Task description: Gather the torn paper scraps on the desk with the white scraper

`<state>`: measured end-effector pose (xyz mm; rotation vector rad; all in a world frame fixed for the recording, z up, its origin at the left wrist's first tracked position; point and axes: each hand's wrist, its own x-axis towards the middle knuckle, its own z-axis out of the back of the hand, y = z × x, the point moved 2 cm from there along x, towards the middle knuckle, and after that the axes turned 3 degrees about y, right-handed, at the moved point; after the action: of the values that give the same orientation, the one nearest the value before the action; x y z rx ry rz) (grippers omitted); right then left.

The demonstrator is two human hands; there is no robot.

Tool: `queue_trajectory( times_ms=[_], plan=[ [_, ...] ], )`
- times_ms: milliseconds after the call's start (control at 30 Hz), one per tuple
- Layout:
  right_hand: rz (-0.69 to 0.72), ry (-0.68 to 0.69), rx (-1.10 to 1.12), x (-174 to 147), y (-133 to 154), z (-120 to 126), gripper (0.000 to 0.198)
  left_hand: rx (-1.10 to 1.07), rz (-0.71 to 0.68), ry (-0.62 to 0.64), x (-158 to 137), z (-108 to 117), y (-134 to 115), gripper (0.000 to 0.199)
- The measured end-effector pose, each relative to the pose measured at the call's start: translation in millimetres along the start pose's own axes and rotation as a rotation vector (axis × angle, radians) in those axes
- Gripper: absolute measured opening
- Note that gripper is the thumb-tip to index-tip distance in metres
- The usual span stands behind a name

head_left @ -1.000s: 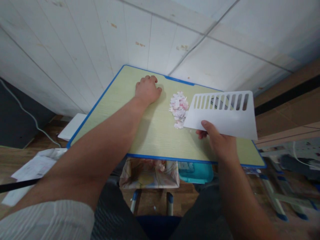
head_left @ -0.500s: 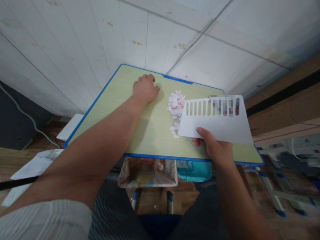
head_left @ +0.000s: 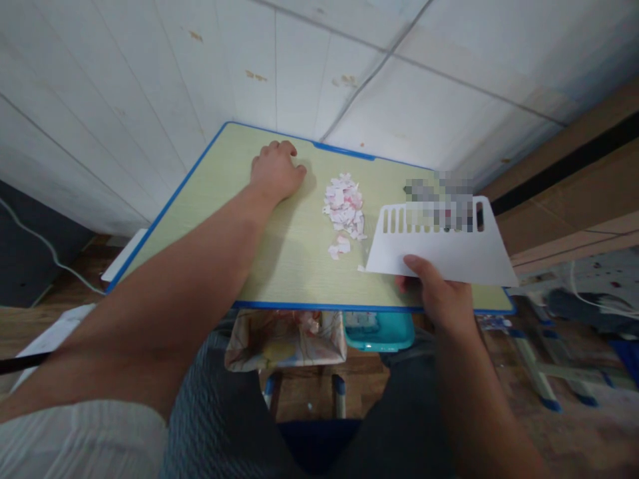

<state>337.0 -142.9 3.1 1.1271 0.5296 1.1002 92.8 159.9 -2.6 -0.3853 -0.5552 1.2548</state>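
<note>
My right hand (head_left: 444, 299) grips a flat white slotted sheet (head_left: 444, 256) by its near edge, thumb on top and fingers underneath. A row of slots runs along the sheet's far side. A small scrap sits at its near left corner. Left of the sheet, a heap of torn whitish-pink paper scraps (head_left: 344, 203) lies on the pale green table (head_left: 294, 259), with a smaller cluster in front. My left hand (head_left: 277, 170) rests on the table left of the heap, fingers loosely bent, thumb apart, holding nothing visible.
Below the table's blue front edge are a patterned open bin (head_left: 289, 356) and a turquoise tray (head_left: 382, 336). A white panelled wall (head_left: 239, 46) with a cable (head_left: 372, 83) stands behind. Cardboard (head_left: 564, 213) is at the right. Something blurred out lies behind the sheet.
The white slotted sheet has shifted right, away from the paper scraps, uncovering more of them. My left hand stays in place on the table; the whole view has shifted slightly.
</note>
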Motion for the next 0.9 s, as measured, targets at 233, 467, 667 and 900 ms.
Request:
queue_trajectory(
  times_ms=[233,467,667,900],
  plan=[
    [-0.012,-0.043,-0.058,-1.6,-9.1,3.4,0.04,-0.034,0.002,0.027,-4.1,3.7,-5.2,0.103],
    [-0.012,-0.151,-0.178,-8.1,-8.4,17.7,0.043,-0.024,0.034,0.066,-2.5,2.1,-5.6,0.114],
    [-0.065,-0.053,-0.018,-21.4,-17.7,32.8,0.033,0.02,0.021,0.056,-0.9,0.5,-5.6,0.112],
    [-0.079,0.102,0.055,-19.1,-19.8,38.8,0.036,-0.019,-0.014,0.018,-1.8,2.8,-4.2,0.111]
  ],
)
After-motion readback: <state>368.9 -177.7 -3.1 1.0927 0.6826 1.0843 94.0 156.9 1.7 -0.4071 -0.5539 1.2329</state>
